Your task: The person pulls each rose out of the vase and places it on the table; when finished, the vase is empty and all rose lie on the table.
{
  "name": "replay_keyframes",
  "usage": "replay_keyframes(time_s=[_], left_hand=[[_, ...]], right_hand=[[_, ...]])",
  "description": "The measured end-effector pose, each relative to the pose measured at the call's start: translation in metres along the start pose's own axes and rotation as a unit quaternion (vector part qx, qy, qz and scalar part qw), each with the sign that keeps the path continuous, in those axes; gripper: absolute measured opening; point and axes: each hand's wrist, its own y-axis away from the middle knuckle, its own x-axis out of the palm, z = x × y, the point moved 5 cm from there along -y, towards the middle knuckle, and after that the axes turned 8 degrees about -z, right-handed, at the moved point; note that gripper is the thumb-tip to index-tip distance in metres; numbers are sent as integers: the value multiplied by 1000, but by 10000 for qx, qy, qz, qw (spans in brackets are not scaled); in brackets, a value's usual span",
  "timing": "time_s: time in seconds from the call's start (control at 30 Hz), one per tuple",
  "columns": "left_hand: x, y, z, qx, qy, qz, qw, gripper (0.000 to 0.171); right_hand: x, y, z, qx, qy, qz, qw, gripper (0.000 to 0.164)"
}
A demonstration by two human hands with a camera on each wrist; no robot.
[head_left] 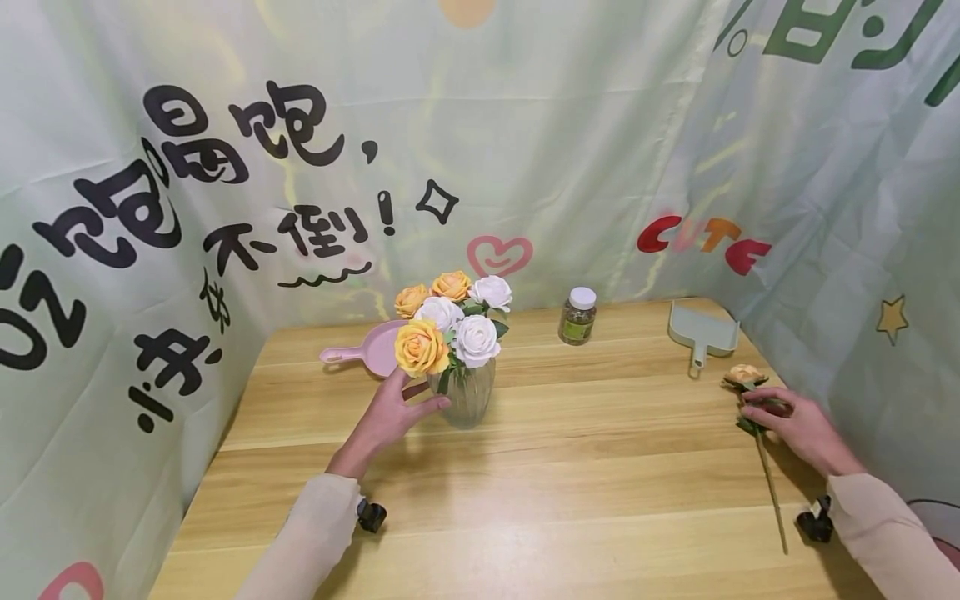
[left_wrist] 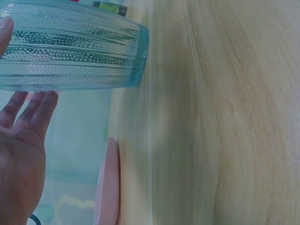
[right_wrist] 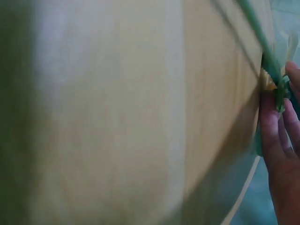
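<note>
A clear ribbed glass vase [head_left: 467, 398] stands on the wooden table, filled with orange roses [head_left: 422, 347] and white roses [head_left: 476, 340]. At its left side is my left hand [head_left: 393, 410], thumb before the glass and fairly straight fingers [left_wrist: 44, 110] beside it; a gap shows between palm and vase. Whether the fingertips press the glass is hard to tell. Far right, my right hand [head_left: 798, 425] pinches a single peach-orange rose [head_left: 746, 375] just below its bloom. Its long green stem [right_wrist: 257, 26] slants toward the table's front.
Behind the vase lies a pink toy pan [head_left: 378, 348]. A small jar with a white lid [head_left: 577, 317] stands at the back, and a grey dustpan-shaped piece [head_left: 701, 329] lies at the back right. A printed cloth [head_left: 585, 150] hangs around the table [head_left: 570, 492].
</note>
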Motion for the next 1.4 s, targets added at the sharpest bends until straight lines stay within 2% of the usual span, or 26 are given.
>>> replay_keyframes(time_s=[0.23,0.4,0.57,0.73,0.87,1.07,1.27,1.4], left_hand=[[1,0,-1,-35,21,9,10000,96],[1,0,-1,-16,35,32,10000,96],[1,1,-1,-8,29,31,10000,95],[1,1,1,-47,73,9,10000,96],[3,2,2,-65,94,74,9999,97],[0,3,4,-142,94,-17,9999,97],[-1,1,2,-64,101,22,9999,96],[-1,1,0,-22,81,-2,10000,96]], right_hand=[[-15,5,4,154,129,-364,9991,47],[-27,8,18,232,-283,-704,9968,41],[-38,-1,50,74,-890,-1004,9909,32],[-33,-16,100,-193,-1455,-1087,9832,39],[-15,-26,150,-685,-1920,-1087,9730,38],[32,-42,223,-1469,-2989,-596,9410,31],[84,-52,279,-1665,-3160,87,9340,30],[115,-55,311,-1820,-3359,544,9225,29]])
